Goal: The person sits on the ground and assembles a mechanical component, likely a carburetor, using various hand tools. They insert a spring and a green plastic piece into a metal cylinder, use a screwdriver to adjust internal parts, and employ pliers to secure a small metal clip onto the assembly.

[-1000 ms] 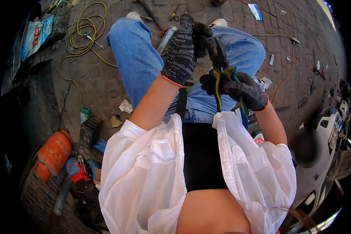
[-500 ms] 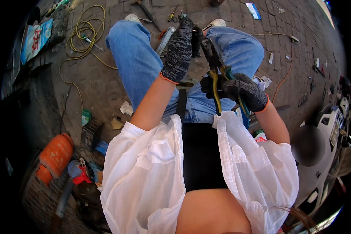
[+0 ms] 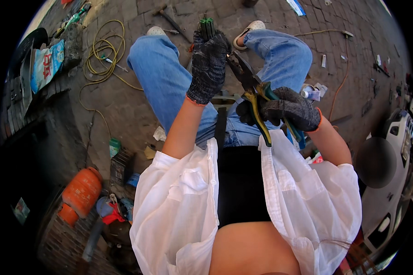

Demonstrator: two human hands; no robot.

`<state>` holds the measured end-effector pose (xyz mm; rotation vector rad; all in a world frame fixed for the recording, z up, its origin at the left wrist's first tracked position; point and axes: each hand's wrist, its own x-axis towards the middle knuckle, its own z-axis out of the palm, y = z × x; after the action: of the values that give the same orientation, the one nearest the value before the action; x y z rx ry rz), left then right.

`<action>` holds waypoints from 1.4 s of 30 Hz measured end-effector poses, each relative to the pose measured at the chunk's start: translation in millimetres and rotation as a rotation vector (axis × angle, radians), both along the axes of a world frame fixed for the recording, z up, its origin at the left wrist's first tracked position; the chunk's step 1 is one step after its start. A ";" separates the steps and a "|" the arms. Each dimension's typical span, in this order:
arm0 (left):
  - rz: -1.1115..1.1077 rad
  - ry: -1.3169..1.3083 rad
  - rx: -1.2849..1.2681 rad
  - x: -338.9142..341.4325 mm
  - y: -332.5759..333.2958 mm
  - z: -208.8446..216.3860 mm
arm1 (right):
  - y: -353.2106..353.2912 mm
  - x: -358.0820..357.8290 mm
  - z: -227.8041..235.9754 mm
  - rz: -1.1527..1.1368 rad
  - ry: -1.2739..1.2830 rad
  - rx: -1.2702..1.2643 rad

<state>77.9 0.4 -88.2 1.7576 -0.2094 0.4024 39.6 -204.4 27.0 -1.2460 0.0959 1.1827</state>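
Note:
My left hand (image 3: 208,66), in a dark knitted glove with an orange cuff, is closed around a green-and-black ribbed cylinder (image 3: 207,28). The cylinder's green end sticks up past my fingers. A pair of pliers (image 3: 249,81) with yellow-and-green handles is in my gloved right hand (image 3: 287,110), its handles spread apart. The pliers' jaws point up and left and reach the finger side of my left hand. A small bright spot shows by the jaw tips, too small to name. My left fingers hide the lower part of the cylinder.
Around my legs is a brick-paved floor (image 3: 137,105). A coiled yellow hose (image 3: 92,59) and a hammer (image 3: 173,22) lie ahead. An orange gas cylinder (image 3: 82,192) is at lower left, a white vehicle (image 3: 390,183) at right. A blue-white bag (image 3: 47,66) is at far left.
My left hand has turned, bringing the green-and-black cylinder's end into clearer view. The pliers' jaws have moved left, closer to that hand. The whole view has shifted slightly.

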 end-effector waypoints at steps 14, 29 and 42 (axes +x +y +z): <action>-0.034 -0.177 0.245 3.8 18.2 10.5 | 20.5 -11.0 6.9 -0.381 0.295 0.072; -0.077 0.253 -0.652 -9.4 7.0 37.9 | 26.3 -22.5 -24.9 0.016 -0.483 -0.062; -0.056 0.296 -0.598 -15.7 4.8 52.4 | 9.3 -26.8 -28.3 0.069 -0.656 0.023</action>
<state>62.1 5.3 -35.8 1.1971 0.0725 0.1361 12.8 -195.1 -1.3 -1.5671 -0.4474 0.7791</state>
